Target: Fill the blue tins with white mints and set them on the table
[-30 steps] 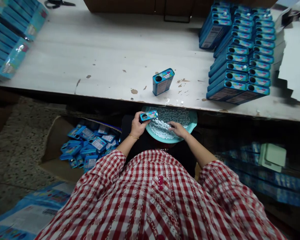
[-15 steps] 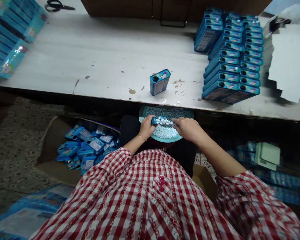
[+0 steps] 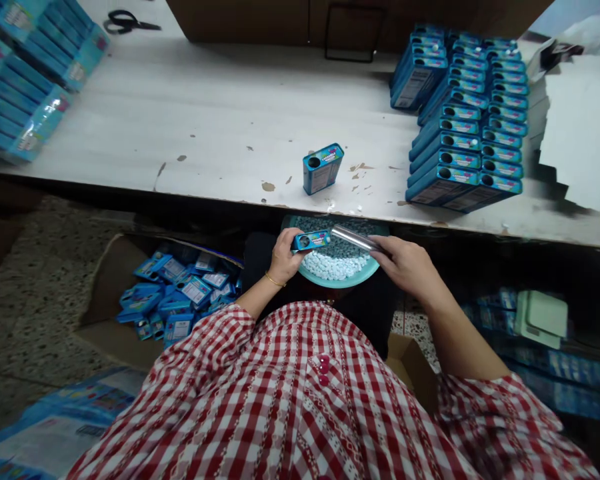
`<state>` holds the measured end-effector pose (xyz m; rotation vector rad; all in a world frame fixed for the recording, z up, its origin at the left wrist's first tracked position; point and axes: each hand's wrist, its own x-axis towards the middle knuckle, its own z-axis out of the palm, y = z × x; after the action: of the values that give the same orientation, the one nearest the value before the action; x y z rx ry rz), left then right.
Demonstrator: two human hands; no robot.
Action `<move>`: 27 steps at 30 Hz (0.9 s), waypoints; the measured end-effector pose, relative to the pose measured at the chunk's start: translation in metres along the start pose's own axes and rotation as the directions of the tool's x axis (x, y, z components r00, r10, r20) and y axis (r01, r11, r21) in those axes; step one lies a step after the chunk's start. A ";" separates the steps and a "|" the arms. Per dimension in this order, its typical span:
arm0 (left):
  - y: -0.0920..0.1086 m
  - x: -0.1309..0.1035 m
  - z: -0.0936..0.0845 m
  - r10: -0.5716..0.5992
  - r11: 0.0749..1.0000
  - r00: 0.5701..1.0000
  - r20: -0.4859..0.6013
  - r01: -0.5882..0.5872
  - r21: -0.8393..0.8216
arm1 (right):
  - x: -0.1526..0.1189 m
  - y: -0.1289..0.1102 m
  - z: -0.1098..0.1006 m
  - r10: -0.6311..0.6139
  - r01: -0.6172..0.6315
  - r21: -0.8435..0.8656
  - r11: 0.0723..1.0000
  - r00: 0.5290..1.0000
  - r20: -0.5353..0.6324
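Note:
My left hand (image 3: pixel 286 257) is closed round a small blue candy tin (image 3: pixel 312 241), whose printed top with a dark round opening faces up. In my right hand (image 3: pixel 403 260) is a shiny metal scoop (image 3: pixel 354 237), its tip pointing left near the tin and its rounded back upward. Whether candy lies inside the scoop is hidden. Beneath both hands, a turquoise basin (image 3: pixel 347 283) rests at my lap, filled with small white candies (image 3: pixel 330 267). Another blue candy tin (image 3: pixel 322 169) stands upright on the table just beyond the basin.
Rows of blue tins (image 3: pixel 465 153) stand at the table's right. Wrapped blue packs (image 3: pixel 35 80) and black scissors (image 3: pixel 127 23) lie at left. A carton (image 3: pixel 97 307) of loose tins sits on the floor. The table's front edge (image 3: pixel 220 193) overhangs the basin.
The scoop, earlier heaped with white candies against the tin, has turned over and drawn slightly right. My left hand has shifted a little left, and the tin's top now shows.

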<state>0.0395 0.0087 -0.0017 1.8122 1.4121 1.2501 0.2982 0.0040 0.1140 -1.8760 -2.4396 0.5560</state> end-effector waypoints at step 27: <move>-0.008 0.202 0.074 -0.141 0.990 0.990 0.018 0.141 0.002 | -0.024 0.037 0.097 0.043 -0.040 0.452 0.891 0.999 0.005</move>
<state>0.1080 0.2111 0.0290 1.6881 1.5031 1.1590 0.3181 -0.0370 0.0172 -1.7255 -2.0293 1.0165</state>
